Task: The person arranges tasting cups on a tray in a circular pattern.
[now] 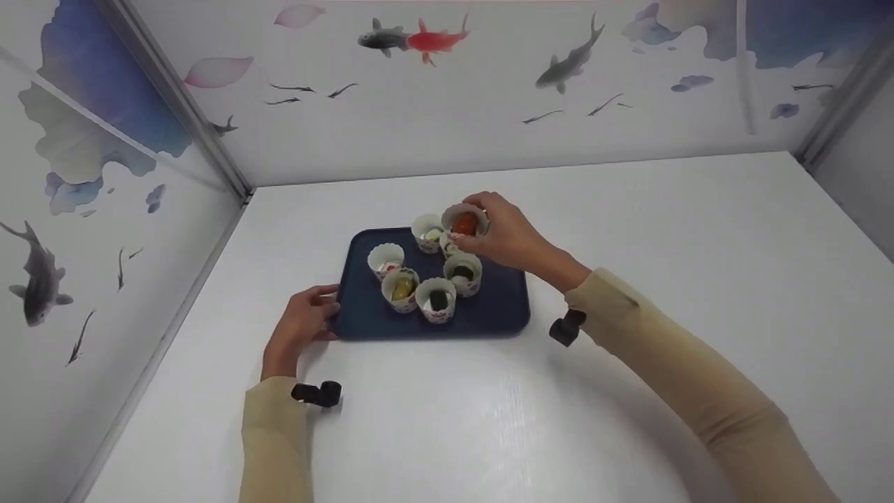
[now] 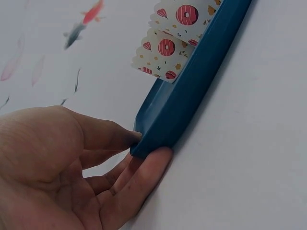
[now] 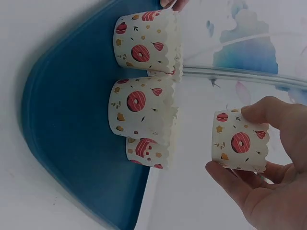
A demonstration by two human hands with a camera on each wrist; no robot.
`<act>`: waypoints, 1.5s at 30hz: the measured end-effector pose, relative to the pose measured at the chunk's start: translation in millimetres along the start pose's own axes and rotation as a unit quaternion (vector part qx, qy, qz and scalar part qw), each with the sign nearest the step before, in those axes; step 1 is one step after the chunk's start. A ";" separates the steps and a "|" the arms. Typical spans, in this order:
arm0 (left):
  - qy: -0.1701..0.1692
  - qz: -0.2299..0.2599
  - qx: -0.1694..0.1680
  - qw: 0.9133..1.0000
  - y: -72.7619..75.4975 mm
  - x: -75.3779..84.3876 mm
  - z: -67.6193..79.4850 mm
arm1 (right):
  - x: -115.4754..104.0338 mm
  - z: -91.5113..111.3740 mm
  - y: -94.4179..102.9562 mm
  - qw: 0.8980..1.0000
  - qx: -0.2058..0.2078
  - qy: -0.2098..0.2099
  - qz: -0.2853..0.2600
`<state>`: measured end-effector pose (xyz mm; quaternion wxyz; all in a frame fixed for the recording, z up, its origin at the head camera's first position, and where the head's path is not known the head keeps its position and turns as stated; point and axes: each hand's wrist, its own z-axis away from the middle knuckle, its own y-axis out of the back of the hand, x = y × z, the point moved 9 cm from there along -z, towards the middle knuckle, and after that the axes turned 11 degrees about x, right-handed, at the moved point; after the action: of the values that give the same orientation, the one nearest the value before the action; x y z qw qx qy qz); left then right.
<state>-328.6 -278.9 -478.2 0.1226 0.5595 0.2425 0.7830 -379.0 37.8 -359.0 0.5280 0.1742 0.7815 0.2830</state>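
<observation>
A dark blue serving tray (image 1: 491,311) lies on the white table. My left hand (image 1: 300,318) pinches its left edge, thumb on the rim and fingers beneath, as the left wrist view shows. Over the tray's far part, my right hand (image 1: 513,234) holds a paper baking cup (image 3: 240,141) with doughnut prints, up off the tray, between thumb and fingers. Something round and orange-red (image 1: 464,224) sits inside it. Several like cups stand clustered on the tray: one with a yellowish piece (image 1: 403,287), one with a dark green piece (image 1: 438,300). The held cup partly hides another behind it.
A white table (image 1: 433,412) surrounds the tray. Wall panels with fish prints (image 1: 447,133) rise behind it and at the left. Each sleeve carries a small black wrist camera (image 1: 318,393) at its cuff.
</observation>
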 end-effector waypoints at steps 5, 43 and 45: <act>0.003 0.012 -0.004 1.000 -1.5 -3.0 0.8 | -17.4 -5.7 -14.8 0.999 -0.021 0.029 0.022; -0.006 0.017 0.004 1.000 0.3 -0.4 -0.2 | -31.8 -55.9 -85.7 0.997 0.003 -0.053 -0.053; -0.003 0.022 0.003 1.000 0.5 -1.2 -0.1 | -30.8 -58.5 -88.9 0.998 0.006 -0.049 -0.047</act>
<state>-328.2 -279.9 -478.9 0.1043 0.5678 0.2324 0.7828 -419.0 -64.1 -375.7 0.5774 0.1540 0.7638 0.2439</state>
